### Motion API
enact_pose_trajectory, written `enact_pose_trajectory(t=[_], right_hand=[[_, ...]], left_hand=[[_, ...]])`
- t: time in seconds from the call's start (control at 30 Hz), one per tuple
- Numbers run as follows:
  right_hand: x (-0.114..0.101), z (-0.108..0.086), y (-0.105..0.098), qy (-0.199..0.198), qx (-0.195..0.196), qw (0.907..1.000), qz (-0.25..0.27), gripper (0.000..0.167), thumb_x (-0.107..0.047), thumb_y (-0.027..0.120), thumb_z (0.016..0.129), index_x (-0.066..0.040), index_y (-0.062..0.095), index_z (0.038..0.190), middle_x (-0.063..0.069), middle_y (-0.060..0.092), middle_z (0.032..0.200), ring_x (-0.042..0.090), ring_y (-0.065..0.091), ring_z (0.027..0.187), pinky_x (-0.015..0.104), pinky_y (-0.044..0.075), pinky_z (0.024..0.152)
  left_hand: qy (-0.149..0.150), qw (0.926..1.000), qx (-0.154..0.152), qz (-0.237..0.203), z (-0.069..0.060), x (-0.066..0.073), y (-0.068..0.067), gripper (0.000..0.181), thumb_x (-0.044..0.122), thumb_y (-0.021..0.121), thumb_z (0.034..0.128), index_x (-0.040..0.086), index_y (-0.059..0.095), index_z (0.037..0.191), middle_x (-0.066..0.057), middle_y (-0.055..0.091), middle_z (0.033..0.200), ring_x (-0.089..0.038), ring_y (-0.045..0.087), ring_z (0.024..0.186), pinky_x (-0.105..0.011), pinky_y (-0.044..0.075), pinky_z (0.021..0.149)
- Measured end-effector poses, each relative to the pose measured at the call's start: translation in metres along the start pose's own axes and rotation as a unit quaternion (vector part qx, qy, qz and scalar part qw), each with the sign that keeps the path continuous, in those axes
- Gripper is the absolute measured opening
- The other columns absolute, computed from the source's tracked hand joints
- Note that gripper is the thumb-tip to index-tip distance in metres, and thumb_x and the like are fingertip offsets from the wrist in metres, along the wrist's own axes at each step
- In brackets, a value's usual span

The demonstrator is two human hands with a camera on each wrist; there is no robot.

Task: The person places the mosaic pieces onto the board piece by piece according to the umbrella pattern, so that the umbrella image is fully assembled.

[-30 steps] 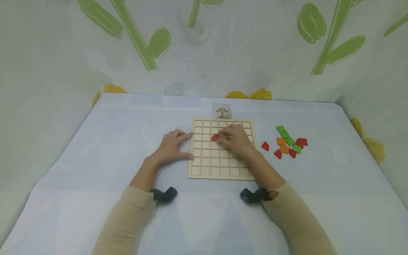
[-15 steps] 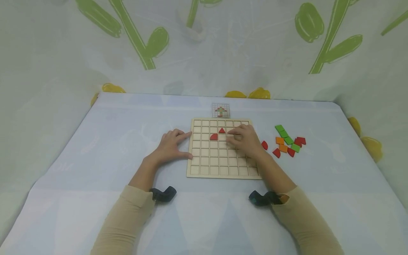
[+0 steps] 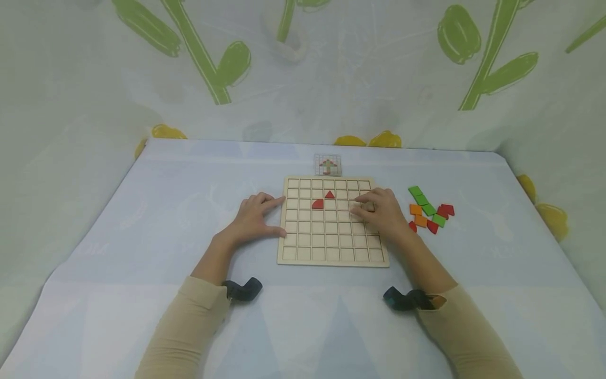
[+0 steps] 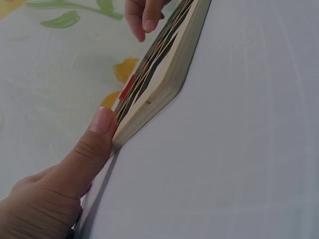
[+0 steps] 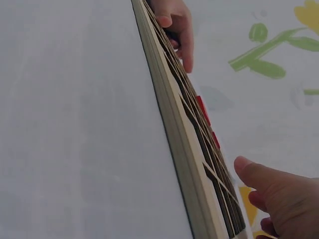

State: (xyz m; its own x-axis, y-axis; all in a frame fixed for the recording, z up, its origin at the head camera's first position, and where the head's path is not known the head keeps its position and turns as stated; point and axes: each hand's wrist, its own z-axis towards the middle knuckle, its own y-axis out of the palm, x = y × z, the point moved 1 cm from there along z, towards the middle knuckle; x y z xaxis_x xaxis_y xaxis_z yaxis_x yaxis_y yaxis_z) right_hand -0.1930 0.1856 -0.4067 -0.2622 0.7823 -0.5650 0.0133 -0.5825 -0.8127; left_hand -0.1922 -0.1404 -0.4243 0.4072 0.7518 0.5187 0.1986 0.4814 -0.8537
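A wooden grid board [image 3: 318, 241] lies on the table. The left hand [image 3: 253, 217] touches its left edge with thumb and forefinger spread apart; in the left wrist view the thumb of that hand [image 4: 55, 191] rests against the board's side [image 4: 164, 94]. Over the board's right part is the right hand [image 3: 385, 215], thumb and forefinger parted, with no piece visible between them. A red quarter-round piece [image 3: 317, 203] and a red triangle [image 3: 329, 195] sit in separate cells. The right wrist view shows the right hand [image 5: 284, 199] beside the board [image 5: 174, 129].
A small pattern card [image 3: 327, 165] lies just behind the board. To the right is a loose group of green pieces [image 3: 418, 195], orange pieces [image 3: 415, 209] and red pieces [image 3: 446, 209]. A printed curtain [image 3: 355, 68] stands behind the table [image 3: 213, 168].
The right hand has drawn away to the right from the middle of the board, uncovering the red triangle in its cell. The left hand stays at the left edge.
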Motion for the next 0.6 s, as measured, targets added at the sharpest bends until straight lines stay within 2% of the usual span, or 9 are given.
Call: enact_pose_trajectory(t=[0.2,0.43,0.6], right_hand=[[0.007,-0.011,-0.009,0.009,0.016,0.9997,-0.014,0.033,-0.027,0.072,0.084,-0.003,0.070,0.108,0.015,0.062,0.106,0.031,0.045,0.100,0.043,0.036,0.083],[0.018,-0.025,-0.019,0.002,0.046,0.9990,0.001,0.031,-0.019,0.073,0.083,-0.001,0.069,0.107,0.017,0.062,0.101,0.029,0.046,0.094,0.039,0.037,0.075],[0.024,-0.031,-0.024,0.026,0.049,0.9983,-0.019,0.034,-0.022,0.071,0.084,-0.001,0.067,0.110,0.017,0.061,0.103,0.030,0.045,0.101,0.043,0.036,0.081]], left_hand=[[0.007,1.0000,0.004,0.001,0.000,0.001,0.002,0.090,0.048,0.080,0.0678,0.014,0.043,0.143,-0.008,0.047,0.119,-0.023,0.042,0.103,-0.041,0.027,0.088],[0.004,1.0000,0.001,0.001,0.000,0.001,0.002,0.090,0.048,0.080,0.0683,0.014,0.043,0.143,-0.009,0.047,0.121,-0.024,0.042,0.105,-0.042,0.027,0.090],[0.002,1.0000,0.001,-0.001,-0.001,0.001,0.001,0.090,0.048,0.080,0.0682,0.014,0.043,0.143,-0.009,0.046,0.121,-0.025,0.041,0.107,-0.042,0.027,0.091]])
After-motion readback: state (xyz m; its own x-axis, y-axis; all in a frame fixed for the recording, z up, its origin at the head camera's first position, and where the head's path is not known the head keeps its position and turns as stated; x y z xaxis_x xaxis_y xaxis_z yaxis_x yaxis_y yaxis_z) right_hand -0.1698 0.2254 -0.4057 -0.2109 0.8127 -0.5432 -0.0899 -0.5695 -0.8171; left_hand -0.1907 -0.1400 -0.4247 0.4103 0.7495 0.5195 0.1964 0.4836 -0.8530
